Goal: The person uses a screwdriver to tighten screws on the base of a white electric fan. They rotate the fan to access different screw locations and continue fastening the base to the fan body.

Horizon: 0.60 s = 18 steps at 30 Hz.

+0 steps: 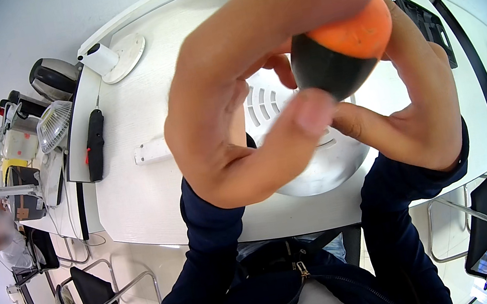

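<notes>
White table [135, 203], left hand [201, 114] and right hand [432, 112], orange-and-black grip [345, 46]

The table spreads below, with a white lamp [132, 57] toward its far left. A silver slotted cover [319, 174] sits on it, partly hidden behind the raised hands; a black case [425, 19] lies at the far right, and a black power tool [96, 145] with a slim shaft at the left.

Both hands are lifted over the cover. The left fingers are clamped on the grip, one from above on its orange end, the thumb below against the black part. The right fingers curl around its far side; whether they press on it I cannot tell.

The grip, smallest, is between the hands, well above the table. The step appears to be handling it up close; its smooth, rounded form calls for a secure hold. No brand, label or lettering is legible on it, only small marks on the orange.
</notes>
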Each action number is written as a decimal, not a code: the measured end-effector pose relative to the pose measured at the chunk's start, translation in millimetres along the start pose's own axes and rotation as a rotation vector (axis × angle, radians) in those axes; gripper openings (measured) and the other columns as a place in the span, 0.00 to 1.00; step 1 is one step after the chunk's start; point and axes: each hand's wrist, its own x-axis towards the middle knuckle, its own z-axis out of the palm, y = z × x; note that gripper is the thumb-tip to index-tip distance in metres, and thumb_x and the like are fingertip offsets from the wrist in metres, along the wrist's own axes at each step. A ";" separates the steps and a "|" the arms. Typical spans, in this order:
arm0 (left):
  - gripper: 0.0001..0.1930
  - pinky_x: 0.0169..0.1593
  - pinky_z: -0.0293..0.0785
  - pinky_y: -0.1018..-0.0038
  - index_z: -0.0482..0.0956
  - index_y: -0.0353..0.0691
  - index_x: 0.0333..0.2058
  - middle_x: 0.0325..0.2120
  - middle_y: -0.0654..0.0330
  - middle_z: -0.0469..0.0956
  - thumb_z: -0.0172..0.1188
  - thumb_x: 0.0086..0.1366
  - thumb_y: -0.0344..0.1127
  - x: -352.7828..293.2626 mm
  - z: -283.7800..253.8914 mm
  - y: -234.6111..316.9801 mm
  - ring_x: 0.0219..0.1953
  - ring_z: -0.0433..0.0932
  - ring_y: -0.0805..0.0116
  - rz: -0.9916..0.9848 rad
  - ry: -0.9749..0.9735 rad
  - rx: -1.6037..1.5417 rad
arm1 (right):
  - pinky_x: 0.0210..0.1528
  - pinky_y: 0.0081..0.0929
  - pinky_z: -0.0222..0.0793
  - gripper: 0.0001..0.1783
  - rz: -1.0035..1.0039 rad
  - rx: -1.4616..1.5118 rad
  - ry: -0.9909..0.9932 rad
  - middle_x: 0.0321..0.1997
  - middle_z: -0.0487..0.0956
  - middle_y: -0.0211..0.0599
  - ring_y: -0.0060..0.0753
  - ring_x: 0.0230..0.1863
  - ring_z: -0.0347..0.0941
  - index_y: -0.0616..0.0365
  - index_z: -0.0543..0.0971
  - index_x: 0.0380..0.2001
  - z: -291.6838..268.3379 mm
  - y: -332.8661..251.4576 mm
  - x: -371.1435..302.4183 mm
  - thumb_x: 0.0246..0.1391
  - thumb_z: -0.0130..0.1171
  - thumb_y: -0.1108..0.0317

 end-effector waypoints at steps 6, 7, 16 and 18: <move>0.28 0.46 0.71 0.67 0.60 0.39 0.54 0.46 0.50 0.70 0.59 0.56 0.35 1.1 -4.5 4.0 0.43 0.75 0.58 0.005 -0.013 0.009 | 0.48 0.29 0.70 0.42 -0.182 0.055 -0.039 0.43 0.77 0.48 0.43 0.46 0.76 0.68 0.63 0.54 -8.9 -1.7 8.8 0.38 0.70 0.60; 0.28 0.46 0.71 0.67 0.61 0.39 0.54 0.46 0.50 0.71 0.59 0.56 0.35 1.7 -4.8 5.8 0.43 0.75 0.58 0.006 -0.008 0.014 | 0.48 0.30 0.70 0.42 -0.167 0.085 0.008 0.44 0.77 0.48 0.43 0.46 0.76 0.68 0.63 0.54 -5.8 -1.8 7.1 0.38 0.70 0.60; 0.26 0.44 0.72 0.69 0.63 0.41 0.53 0.45 0.52 0.72 0.60 0.56 0.35 -0.7 -1.0 3.0 0.41 0.76 0.58 0.001 0.009 0.011 | 0.50 0.32 0.69 0.45 -0.007 0.126 0.021 0.45 0.76 0.51 0.45 0.47 0.75 0.70 0.61 0.55 0.4 1.5 1.6 0.38 0.71 0.58; 0.25 0.43 0.72 0.69 0.64 0.41 0.52 0.44 0.52 0.72 0.60 0.56 0.35 -0.1 -2.3 4.6 0.41 0.76 0.59 0.002 0.005 0.023 | 0.50 0.32 0.69 0.45 -0.011 0.043 0.004 0.45 0.76 0.51 0.44 0.47 0.75 0.70 0.61 0.55 0.6 0.5 0.5 0.37 0.71 0.60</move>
